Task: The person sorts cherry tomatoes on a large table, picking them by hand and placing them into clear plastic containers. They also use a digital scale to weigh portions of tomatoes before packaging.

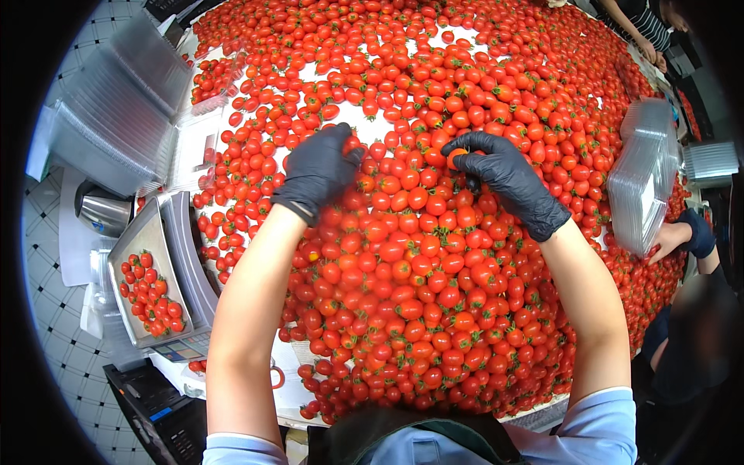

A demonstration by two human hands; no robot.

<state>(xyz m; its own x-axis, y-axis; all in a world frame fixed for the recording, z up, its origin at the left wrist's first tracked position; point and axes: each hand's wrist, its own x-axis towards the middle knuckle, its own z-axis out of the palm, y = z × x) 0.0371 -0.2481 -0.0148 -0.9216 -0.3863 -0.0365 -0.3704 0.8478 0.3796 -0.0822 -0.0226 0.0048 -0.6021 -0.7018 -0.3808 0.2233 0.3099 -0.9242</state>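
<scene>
A heap of red cherry tomatoes [430, 261], many with green calyxes, spreads before me over a white tabletop [366, 119]. My right hand [503, 174], in a black glove, pinches an orange-red tomato [457, 158] between thumb and fingers, just above the heap. To its left, my left hand [322, 165], also black-gloved, is low over the tomatoes with its back up and fingers curled. Red shows between its thumb and forefinger; whether a tomato is gripped there cannot be told.
At left stand stacked clear plastic clamshells [116, 110] and a scale [186, 256] with a metal tray [119, 273] holding several tomatoes. Another clamshell stack [642, 174] is at right, touched by another person's hand [671, 238]. More hands [651, 52] appear at far right.
</scene>
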